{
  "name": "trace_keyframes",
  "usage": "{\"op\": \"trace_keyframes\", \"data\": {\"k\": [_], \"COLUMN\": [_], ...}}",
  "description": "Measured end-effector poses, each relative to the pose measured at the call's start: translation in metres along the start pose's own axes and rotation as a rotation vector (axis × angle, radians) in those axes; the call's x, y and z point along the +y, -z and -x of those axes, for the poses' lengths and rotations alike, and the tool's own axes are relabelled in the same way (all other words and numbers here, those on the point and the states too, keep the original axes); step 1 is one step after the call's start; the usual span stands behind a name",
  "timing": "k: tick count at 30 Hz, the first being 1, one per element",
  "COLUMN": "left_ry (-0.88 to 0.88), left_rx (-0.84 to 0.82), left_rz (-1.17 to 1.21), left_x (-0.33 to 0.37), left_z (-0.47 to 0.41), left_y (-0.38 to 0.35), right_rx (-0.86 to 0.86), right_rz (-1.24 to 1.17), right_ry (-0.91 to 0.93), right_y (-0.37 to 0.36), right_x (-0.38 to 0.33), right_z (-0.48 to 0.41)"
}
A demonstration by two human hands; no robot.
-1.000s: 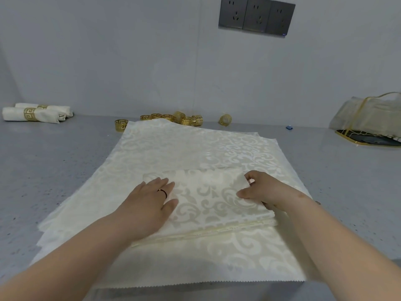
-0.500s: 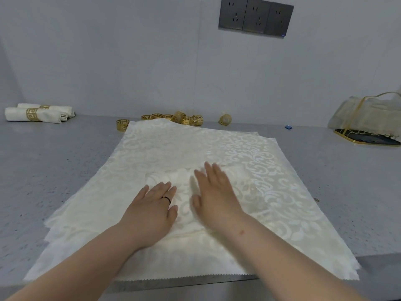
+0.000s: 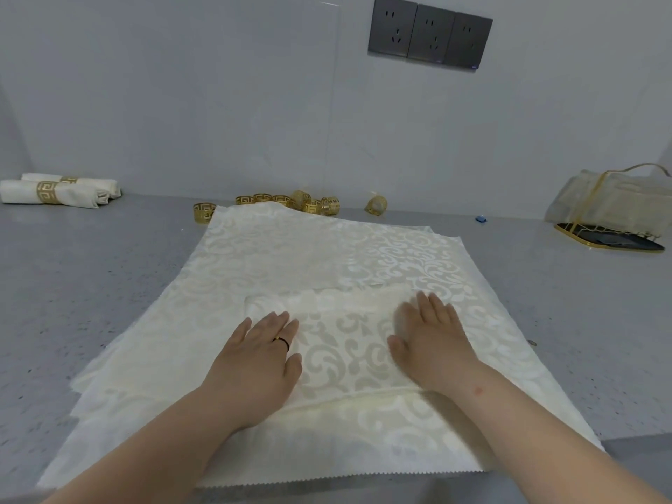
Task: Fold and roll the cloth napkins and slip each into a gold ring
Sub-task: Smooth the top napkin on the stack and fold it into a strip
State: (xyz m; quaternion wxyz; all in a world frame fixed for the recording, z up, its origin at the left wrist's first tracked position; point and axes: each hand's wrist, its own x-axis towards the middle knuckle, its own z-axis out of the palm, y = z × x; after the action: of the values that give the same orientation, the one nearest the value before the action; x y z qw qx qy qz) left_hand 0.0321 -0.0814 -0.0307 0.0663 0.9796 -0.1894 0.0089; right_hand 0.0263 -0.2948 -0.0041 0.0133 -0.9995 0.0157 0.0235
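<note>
A folded cream damask napkin [image 3: 345, 343] lies on top of a stack of flat napkins [image 3: 327, 249] on the grey counter. My left hand [image 3: 258, 361] presses flat on the folded napkin's left part, fingers apart, a thin ring on one finger. My right hand [image 3: 432, 340] lies flat on its right part, fingers spread. Neither hand grips anything. Several gold rings [image 3: 302, 203] sit in a loose row behind the stack, one more gold ring [image 3: 376, 205] a little to the right. Two rolled napkins in gold rings [image 3: 54, 191] rest at the far left.
A gold wire basket with sheer fabric [image 3: 614, 212] stands on a dark tray at the far right. A small blue object [image 3: 480, 219] lies near the wall. Wall sockets [image 3: 429, 32] hang above. The counter's front edge [image 3: 636, 445] runs close to me.
My right hand let go of the napkin's right edge, swept in toward the middle, then slid back right, flat on the folded napkin. My left hand stayed pressed in place.
</note>
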Motion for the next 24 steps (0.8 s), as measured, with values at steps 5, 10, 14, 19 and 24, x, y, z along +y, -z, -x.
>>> {"op": "trace_keyframes", "data": {"k": [5,10,14,19,24], "left_ry": [-0.016,-0.035,-0.062,-0.310,-0.521], "left_rx": [0.028,0.062,0.085,0.193,0.283], "left_rz": [0.008,0.037,0.053,0.062,-0.076], "left_x": [0.000,-0.003,-0.003,0.002,0.008], "left_z": [-0.002,-0.001,0.000,0.007,0.004], "left_y": [-0.001,-0.004,-0.002,0.014,0.008], "right_rx": [0.070,-0.088,-0.101,-0.023,0.002], "right_rz": [-0.161,-0.167,-0.134,-0.153,-0.222], "right_ry": [0.357,0.396,0.310,0.150,0.102], "right_y": [0.002,-0.011,-0.006,0.006,0.022], "right_x": [-0.059,-0.065,-0.032,0.000,-0.007], "right_z": [-0.026,-0.046,-0.050,-0.058,-0.075]}}
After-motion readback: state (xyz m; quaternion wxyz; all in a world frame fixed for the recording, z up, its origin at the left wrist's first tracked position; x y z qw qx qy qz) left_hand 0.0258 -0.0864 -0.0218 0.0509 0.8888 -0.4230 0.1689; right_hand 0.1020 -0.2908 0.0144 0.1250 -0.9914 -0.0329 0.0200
